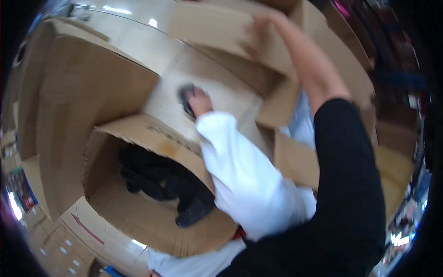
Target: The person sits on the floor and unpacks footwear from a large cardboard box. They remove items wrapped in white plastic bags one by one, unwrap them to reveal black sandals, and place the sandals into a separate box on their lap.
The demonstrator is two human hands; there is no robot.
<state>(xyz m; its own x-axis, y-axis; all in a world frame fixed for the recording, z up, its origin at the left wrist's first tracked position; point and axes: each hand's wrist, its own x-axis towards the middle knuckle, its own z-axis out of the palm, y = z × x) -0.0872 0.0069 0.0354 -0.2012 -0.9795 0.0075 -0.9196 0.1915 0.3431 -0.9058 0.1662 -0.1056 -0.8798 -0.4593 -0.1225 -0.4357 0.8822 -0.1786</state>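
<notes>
My right hand (pixel 265 27) is stretched far forward at the end of a black-sleeved arm. It is at the upper flap of an open cardboard box (pixel 272 51), and motion smears its fingers. I cannot see my left hand. Beneath my arm, another person's white sleeve (pixel 240 171) reaches forward. That person's hand (pixel 200 101) grips a small dark object (pixel 187 94), too blurred to name. Nearer and to the left, an open carton (pixel 157 124) lies with its mouth toward me, holding a soft black item (pixel 170 182) with limb-like parts.
A tall open carton (pixel 92 87) stands at the left. Clear plastic (pixel 302 120) shows by the right-hand box. Flat cardboard (pixel 60 249) lies at lower left near a red floor arrow (pixel 87 228). The floor (pixel 175 78) is pale, shiny tile.
</notes>
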